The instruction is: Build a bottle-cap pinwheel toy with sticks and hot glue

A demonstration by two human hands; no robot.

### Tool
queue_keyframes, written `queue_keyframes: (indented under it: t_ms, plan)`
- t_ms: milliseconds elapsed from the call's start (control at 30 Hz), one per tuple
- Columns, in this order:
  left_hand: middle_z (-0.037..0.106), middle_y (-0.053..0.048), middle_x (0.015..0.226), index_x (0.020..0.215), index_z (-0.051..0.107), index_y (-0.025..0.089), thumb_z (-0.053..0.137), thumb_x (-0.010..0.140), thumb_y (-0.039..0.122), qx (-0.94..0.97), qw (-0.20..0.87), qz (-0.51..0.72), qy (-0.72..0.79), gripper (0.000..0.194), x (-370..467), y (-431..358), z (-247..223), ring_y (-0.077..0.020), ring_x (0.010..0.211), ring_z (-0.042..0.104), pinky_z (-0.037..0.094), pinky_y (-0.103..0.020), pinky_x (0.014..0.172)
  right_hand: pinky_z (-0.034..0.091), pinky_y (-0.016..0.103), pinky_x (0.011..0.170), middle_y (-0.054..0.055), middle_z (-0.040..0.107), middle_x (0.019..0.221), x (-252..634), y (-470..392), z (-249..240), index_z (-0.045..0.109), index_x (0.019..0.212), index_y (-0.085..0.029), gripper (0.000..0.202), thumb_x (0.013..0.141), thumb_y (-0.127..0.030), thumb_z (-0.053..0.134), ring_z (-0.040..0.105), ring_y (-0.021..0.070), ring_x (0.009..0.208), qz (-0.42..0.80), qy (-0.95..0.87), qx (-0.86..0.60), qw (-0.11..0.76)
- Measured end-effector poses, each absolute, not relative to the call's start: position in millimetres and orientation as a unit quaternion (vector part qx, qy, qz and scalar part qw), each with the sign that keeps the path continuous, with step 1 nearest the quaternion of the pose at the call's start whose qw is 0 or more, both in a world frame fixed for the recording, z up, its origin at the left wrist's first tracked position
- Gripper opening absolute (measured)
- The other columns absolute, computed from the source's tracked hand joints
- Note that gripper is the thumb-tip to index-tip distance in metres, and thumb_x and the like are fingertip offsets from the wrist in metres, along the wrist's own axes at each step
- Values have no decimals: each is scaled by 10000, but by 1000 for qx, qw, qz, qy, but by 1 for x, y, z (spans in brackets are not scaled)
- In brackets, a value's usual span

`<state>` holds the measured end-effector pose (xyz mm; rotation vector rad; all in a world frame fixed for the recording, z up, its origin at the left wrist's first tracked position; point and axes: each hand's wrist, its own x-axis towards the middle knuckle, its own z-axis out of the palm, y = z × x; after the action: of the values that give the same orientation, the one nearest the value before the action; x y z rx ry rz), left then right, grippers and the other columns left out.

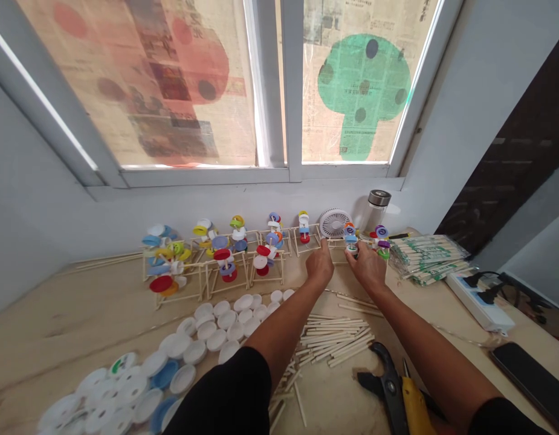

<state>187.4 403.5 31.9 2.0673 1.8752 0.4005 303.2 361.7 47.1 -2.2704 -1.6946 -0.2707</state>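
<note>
At the back of the table, both hands are on a small frame of pale wooden sticks (337, 243) that carries a bottle-cap wheel (350, 232) with orange, blue and white caps. My left hand (320, 264) is closed at the frame's left end, its thumb pointing up. My right hand (368, 266) is closed around its right side, just by the white cap. Their fingertips are partly hidden. Similar stick frames with coloured cap wheels (225, 264) stand in rows to the left, and another cap wheel (381, 237) is right behind my right hand.
White bottle caps (235, 330) spread across the left front. Loose sticks (336, 337) lie below my forearms, near black-handled pliers (390, 383) and a yellow-handled tool (415, 405). A fan (335, 223), flask (376, 211), bagged sticks (428, 257), power strip (481, 302) and phone (533, 377) surround the right.
</note>
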Motion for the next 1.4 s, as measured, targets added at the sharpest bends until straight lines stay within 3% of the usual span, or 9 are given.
queue_keyframes:
  t_ms: [1400]
  plan:
    - [705,-117,985,1365,347,241,398,864,96,730,132,142,655,524,189,401,32,-231,954,663,477,-301,747,379,270,643,71,694,992,301,363,42,550,1093,-193,314,915,-433,452,649,214,897,-62,-586,-790,173]
